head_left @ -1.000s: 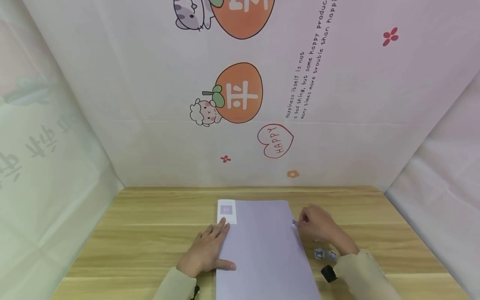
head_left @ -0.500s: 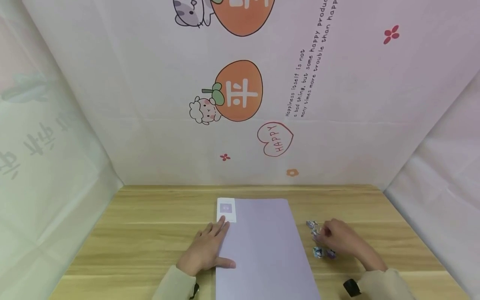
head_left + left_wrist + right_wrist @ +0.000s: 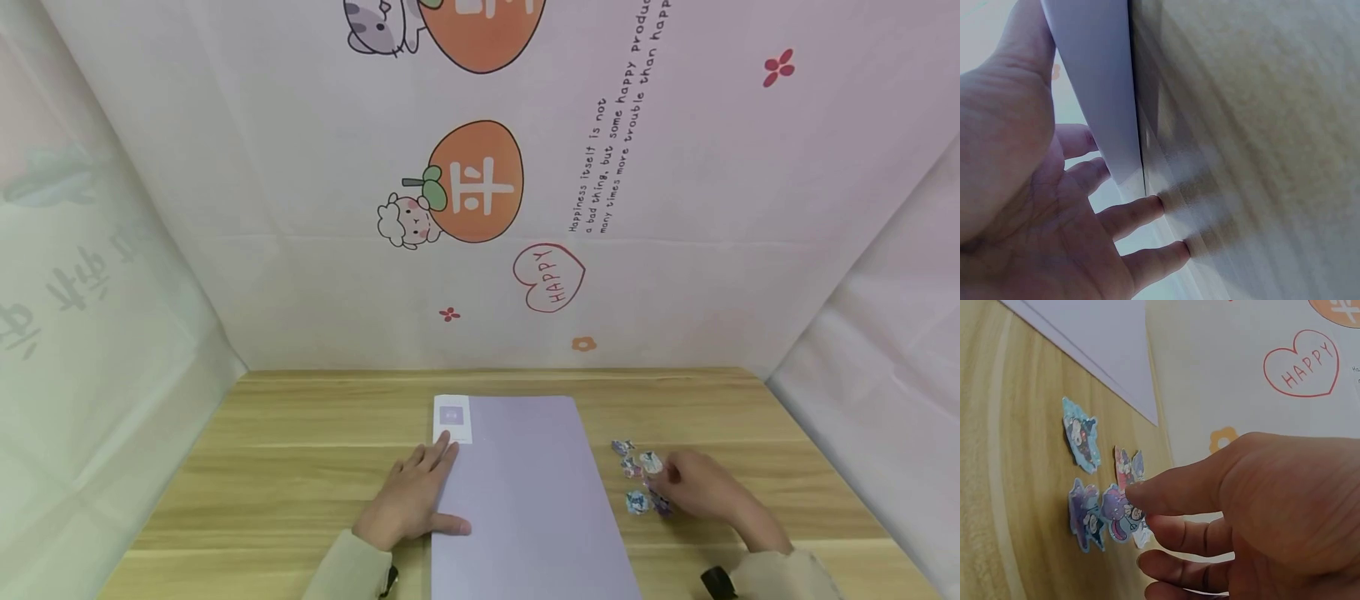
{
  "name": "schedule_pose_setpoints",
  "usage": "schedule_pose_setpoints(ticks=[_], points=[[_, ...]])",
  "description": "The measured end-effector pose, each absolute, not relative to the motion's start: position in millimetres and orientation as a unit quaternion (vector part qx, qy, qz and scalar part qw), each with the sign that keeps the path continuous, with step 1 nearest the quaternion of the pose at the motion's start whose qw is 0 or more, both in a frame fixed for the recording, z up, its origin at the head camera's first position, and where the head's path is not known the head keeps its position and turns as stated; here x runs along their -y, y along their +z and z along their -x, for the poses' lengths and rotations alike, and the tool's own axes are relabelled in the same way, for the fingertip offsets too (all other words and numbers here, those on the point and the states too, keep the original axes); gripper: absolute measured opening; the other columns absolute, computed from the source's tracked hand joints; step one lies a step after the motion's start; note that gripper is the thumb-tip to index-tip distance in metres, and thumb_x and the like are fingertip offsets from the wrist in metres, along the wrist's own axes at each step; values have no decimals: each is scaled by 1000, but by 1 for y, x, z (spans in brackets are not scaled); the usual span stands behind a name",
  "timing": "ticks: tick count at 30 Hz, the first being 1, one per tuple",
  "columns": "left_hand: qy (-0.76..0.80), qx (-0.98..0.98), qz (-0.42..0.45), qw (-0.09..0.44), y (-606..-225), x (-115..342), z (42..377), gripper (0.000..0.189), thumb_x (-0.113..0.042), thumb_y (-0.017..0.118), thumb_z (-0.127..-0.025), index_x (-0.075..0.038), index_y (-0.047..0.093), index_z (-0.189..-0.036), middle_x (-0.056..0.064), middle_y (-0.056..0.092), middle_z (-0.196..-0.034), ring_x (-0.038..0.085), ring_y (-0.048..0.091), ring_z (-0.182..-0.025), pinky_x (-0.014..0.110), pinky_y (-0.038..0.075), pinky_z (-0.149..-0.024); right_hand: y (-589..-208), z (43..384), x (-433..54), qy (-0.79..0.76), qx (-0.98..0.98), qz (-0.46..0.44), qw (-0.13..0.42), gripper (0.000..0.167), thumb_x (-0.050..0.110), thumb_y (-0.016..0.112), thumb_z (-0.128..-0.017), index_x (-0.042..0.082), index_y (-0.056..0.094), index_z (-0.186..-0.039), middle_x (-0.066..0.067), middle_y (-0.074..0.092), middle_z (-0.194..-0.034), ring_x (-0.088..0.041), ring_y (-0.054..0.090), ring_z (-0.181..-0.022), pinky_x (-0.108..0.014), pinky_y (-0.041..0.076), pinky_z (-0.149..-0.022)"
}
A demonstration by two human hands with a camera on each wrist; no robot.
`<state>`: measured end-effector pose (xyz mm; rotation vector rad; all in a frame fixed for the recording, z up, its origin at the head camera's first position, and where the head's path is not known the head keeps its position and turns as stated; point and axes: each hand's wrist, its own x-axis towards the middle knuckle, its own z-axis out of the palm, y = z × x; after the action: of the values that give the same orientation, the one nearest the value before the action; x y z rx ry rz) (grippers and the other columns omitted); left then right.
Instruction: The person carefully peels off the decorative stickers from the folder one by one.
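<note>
A flat lavender booklet [image 3: 525, 492] with a white label [image 3: 452, 421] at its upper left corner lies on the wooden table. My left hand [image 3: 412, 500] rests spread over its left edge; in the left wrist view, two fingertips [image 3: 1175, 250] touch the table beside it. To the booklet's right, my right hand [image 3: 701, 487] is low over a group of small cartoon stickers. Thumb and finger pinch a purple sticker [image 3: 1121, 512], partly hidden by the thumb. Around it lie a blue sticker [image 3: 1082, 436], another purple sticker [image 3: 1086, 515] and a pink one [image 3: 1124, 465].
The wooden table [image 3: 315, 450] meets a white printed cloth [image 3: 675, 292] at the back. More white cloth hangs at the left side [image 3: 112, 375] and right side [image 3: 885, 375].
My right hand has moved from the booklet's right edge rightward and toward me, to the stickers. More stickers show beside it now. My left hand has stayed put on the booklet.
</note>
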<state>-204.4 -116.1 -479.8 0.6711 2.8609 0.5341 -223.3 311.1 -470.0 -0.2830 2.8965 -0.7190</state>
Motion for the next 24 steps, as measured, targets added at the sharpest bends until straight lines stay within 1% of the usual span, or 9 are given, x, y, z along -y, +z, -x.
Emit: schedule_pose_setpoints(ticks=[5,9,19,24], points=[[175,-955,-225,77,-480,117,204,114,-63,78,-74,-1,31,-157,18,18,-167,53,30,-143,72,30,-110,-473,223,-312,-223,-969,75,75,20,16,72,-89,9,58,-79,0,53,-69,-16,50,-62,-26,43,-52],[176,-955,-225,79,-480,117,205,115,-64,78,-74,-2,30,-158,18,18,-167,54,30,-143,73,30,-109,-477,224,-313,-208,-973,71,71,19,16,74,-88,9,58,-79,0,54,-70,-16,50,-63,-27,43,-54],[176,-956,-223,77,-479,116,204,115,-63,78,-73,-1,30,-158,19,18,-167,55,31,-142,73,30,-109,-478,229,-313,-175,-980,68,59,23,28,75,-89,10,62,-82,2,57,-72,-17,50,-65,-34,41,-59],[177,-956,-220,81,-479,116,204,115,-63,78,-74,-2,29,-158,18,18,-167,54,30,-143,74,29,-109,-476,230,-313,-157,-984,62,56,22,29,75,-89,12,62,-82,2,56,-73,-18,51,-67,-38,41,-61]])
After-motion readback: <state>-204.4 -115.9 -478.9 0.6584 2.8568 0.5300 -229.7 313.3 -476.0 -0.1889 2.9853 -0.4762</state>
